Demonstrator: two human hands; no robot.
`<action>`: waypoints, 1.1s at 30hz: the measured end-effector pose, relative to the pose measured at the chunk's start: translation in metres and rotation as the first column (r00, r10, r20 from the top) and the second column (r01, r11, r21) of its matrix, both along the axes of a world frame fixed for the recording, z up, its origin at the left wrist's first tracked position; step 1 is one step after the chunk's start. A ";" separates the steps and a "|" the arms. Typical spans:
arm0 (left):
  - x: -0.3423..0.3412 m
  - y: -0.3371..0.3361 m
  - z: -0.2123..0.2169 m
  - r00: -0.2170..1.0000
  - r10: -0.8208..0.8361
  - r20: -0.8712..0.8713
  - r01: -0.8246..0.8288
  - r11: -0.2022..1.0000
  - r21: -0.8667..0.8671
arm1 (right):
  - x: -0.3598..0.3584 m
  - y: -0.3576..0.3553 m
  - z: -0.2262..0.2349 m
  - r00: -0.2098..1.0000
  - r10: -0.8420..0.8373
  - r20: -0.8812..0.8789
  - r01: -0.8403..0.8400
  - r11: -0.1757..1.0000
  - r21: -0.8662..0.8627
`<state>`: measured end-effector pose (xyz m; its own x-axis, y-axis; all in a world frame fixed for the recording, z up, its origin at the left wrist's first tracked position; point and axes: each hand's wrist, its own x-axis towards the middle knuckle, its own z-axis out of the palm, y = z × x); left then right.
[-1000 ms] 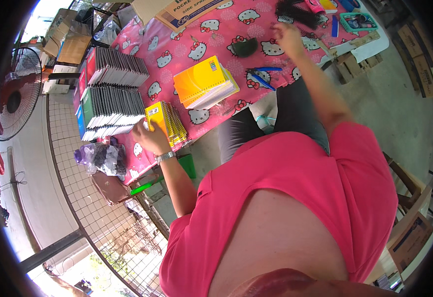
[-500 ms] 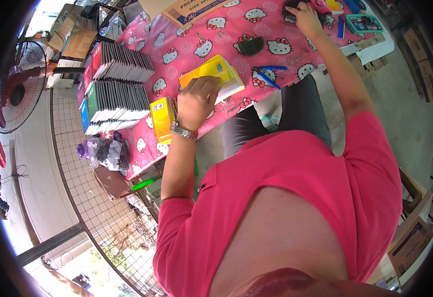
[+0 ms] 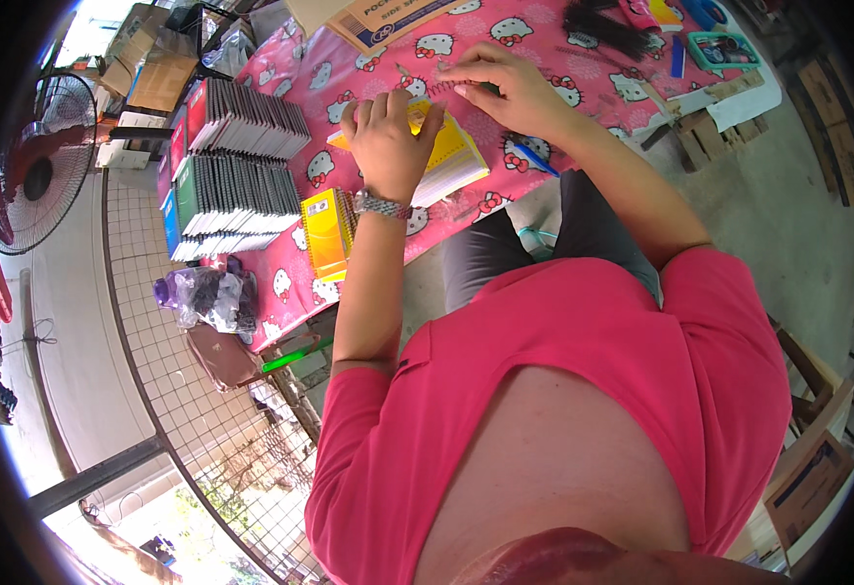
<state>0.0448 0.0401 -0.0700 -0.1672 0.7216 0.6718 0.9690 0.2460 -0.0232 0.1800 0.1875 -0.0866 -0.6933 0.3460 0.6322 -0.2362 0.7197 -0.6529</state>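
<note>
A yellow-covered notebook (image 3: 458,156) with a thick block of pages lies near the table's front edge. My left hand (image 3: 388,141) grips its far left part, fingers over the edge and thumb on the cover. My right hand (image 3: 519,93) pinches a thin dark binding coil (image 3: 438,90) just above the notebook's far edge. Whether the coil touches the pages, I cannot tell. A pair of blue-handled pliers (image 3: 536,158) lies right of the notebook, partly hidden by my right forearm. More dark coils (image 3: 607,29) lie in a heap at the far right.
Left of my left wrist sit yellow spiral notebooks (image 3: 327,234). Tall stacks of spiral notebooks (image 3: 237,200) stand behind them. A cardboard box (image 3: 388,21) occupies the table's far side; a teal tray (image 3: 724,51) and a blue strip (image 3: 678,57) lie far right. A fan (image 3: 41,166) stands left.
My right hand has come back from the coil heap to the notebook with a coil in its fingers. My left hand has shifted to the notebook's far edge.
</note>
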 end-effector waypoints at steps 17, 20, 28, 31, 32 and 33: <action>0.002 0.002 0.005 0.985 -0.083 0.151 0.093 0.993 -0.065 | 0.001 -0.003 0.010 0.986 0.092 0.141 -0.086 0.995 -0.050; 0.005 -0.006 0.011 0.968 -0.154 0.196 0.172 0.982 -0.080 | 0.004 -0.001 0.017 0.988 0.075 0.135 -0.094 0.985 0.142; -0.009 -0.026 0.017 0.920 -0.188 0.344 0.277 0.933 -0.230 | 0.004 -0.001 0.041 0.848 0.337 0.409 -0.344 0.937 -0.059; -0.013 -0.026 0.018 0.910 -0.233 0.342 0.315 0.926 -0.207 | -0.024 0.039 -0.015 0.756 0.654 0.037 -0.265 0.357 -0.896; -0.013 -0.021 0.020 0.915 -0.278 0.292 0.342 0.919 -0.195 | -0.037 0.063 -0.058 0.774 0.326 0.543 -0.207 0.940 -0.270; -0.015 -0.014 0.023 0.908 -0.282 0.309 0.360 0.903 -0.235 | -0.047 0.089 -0.099 0.713 -0.347 0.609 -0.088 0.817 0.569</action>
<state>0.0303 0.0265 -0.0468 -0.0346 0.9167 0.3980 0.9737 -0.0589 0.2202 0.1334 0.2766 -0.1859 -0.9646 0.2330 0.1234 0.2223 0.9704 -0.0943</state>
